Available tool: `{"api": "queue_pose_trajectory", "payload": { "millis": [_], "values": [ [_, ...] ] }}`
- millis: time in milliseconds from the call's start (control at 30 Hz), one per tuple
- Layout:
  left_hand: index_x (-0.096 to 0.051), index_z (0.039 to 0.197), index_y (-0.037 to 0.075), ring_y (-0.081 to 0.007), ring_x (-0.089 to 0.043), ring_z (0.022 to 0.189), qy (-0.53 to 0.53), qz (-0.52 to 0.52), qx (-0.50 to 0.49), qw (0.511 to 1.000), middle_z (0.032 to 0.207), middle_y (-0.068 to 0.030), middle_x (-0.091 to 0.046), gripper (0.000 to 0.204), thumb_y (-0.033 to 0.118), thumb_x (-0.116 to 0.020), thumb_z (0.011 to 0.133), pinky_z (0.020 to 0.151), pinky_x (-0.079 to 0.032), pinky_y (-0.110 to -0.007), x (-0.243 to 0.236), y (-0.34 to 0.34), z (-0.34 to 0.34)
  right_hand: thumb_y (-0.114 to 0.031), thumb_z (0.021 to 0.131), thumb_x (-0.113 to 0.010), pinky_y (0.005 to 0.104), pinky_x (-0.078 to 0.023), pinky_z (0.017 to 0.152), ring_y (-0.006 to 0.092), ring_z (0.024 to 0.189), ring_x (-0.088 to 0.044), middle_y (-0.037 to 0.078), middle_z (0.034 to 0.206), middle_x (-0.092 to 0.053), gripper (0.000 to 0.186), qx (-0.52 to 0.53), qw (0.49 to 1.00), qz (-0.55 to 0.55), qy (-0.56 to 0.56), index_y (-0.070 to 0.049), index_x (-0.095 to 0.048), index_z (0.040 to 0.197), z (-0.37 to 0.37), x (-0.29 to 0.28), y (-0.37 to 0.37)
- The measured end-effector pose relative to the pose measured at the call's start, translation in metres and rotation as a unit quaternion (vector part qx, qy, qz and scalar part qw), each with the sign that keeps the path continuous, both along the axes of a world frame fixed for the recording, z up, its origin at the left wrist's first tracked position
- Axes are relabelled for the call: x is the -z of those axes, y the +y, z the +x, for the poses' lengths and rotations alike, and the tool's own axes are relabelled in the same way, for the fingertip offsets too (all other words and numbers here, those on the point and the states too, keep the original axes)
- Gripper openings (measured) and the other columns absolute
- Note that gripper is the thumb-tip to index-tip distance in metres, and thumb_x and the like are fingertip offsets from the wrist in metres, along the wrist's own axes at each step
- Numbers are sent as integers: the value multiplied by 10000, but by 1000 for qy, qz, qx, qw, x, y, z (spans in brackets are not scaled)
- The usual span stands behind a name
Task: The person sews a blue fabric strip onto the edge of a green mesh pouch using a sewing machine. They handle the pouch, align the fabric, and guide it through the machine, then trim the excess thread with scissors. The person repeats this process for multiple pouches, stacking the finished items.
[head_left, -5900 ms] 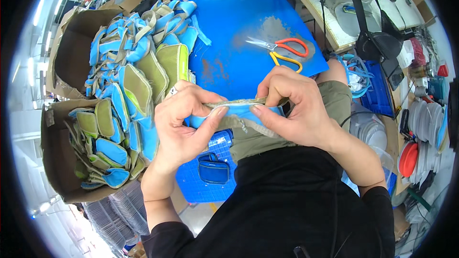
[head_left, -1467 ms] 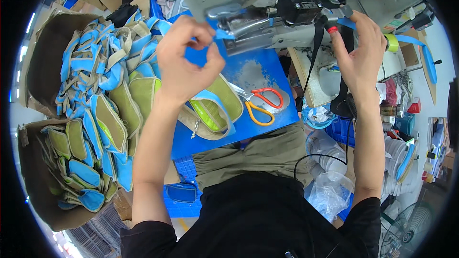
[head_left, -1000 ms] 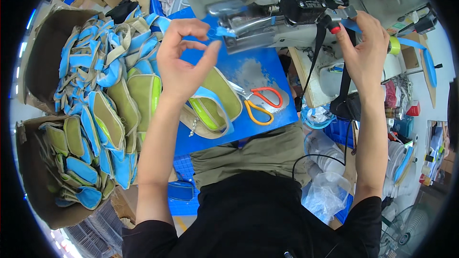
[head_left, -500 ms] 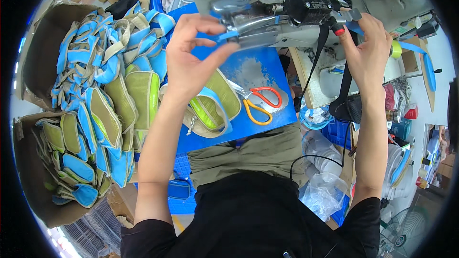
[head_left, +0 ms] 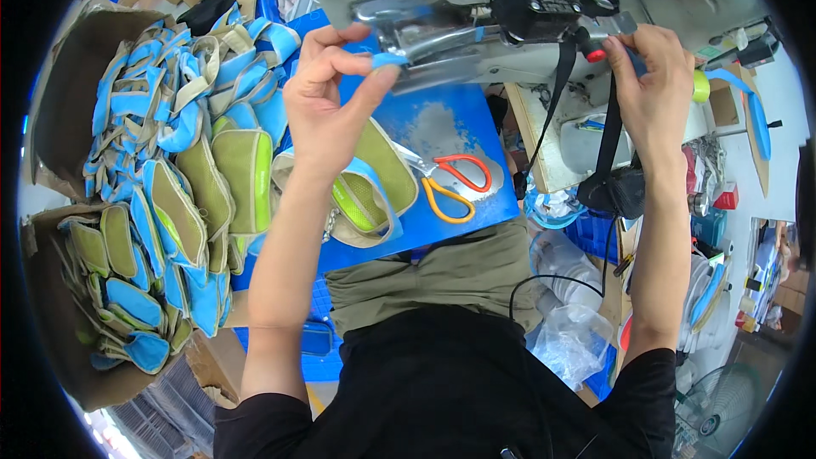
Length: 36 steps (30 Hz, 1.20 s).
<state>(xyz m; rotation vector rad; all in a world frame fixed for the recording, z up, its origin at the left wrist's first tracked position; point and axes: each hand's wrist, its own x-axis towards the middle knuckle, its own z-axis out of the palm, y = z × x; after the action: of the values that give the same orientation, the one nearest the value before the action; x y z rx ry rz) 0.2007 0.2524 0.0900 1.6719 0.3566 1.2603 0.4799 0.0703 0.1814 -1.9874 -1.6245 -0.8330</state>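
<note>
Narrow blue strip [head_left: 391, 59] at left hand [head_left: 327, 106]

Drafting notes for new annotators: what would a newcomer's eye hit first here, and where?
Probably the heap of blue, green and beige fabric pieces filling the left side around two cardboard boxes. Next, the red-and-orange-handled scissors on the bright blue tabletop, near the middle. Above, a blue strip appears pinched in the left hand by the grey machine, with the right hand across from it.
</note>
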Motion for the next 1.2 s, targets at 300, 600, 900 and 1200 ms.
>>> {"api": "queue_pose_trajectory", "payload": {
  "millis": [300, 600, 900, 1200],
  "values": [
    [-640, 780, 61, -215, -517, 1299, -114, -228, 78, 964, 1339, -142, -561, 174, -17, -787, 832, 1049, -451, -349, 2, -14, 18, -238, 895, -777, 395, -403, 850, 253, 926, -627, 43, 885, -704, 173, 18, 1000, -4, 11, -79, -710, 879, -3, 2, 0],
    [-624, 885, 135, -106, -563, 1067, -197, -517, 156, 818, 1259, -26, -612, 118, 81, -725, 911, 921, -433, -321, 12, -8, 26, -218, 902, -771, 398, -394, 875, 273, 932, -626, 65, 887, -693, 193, 16, 1000, 5, 12, -45, -686, 894, -1, 7, 2],
    [-568, 1001, 89, -138, -572, 1146, -174, -219, 88, 956, 1359, -120, -558, 266, -4, -781, 872, 956, -513, -329, 27, -21, 24, -210, 912, -753, 395, -390, 906, 278, 942, -621, 91, 900, -674, 189, 30, 999, -19, 12, -36, -681, 904, 0, 7, -2],
    [-563, 871, 88, -120, -576, 1068, -233, -319, 143, 908, 1340, -104, -556, 228, -12, -768, 868, 905, -492, -281, 26, -17, 33, -204, 905, -756, 403, -389, 922, 277, 966, -629, 88, 910, -680, 190, 26, 999, -16, 18, -32, -676, 892, 0, 7, -1]
  ]
}}
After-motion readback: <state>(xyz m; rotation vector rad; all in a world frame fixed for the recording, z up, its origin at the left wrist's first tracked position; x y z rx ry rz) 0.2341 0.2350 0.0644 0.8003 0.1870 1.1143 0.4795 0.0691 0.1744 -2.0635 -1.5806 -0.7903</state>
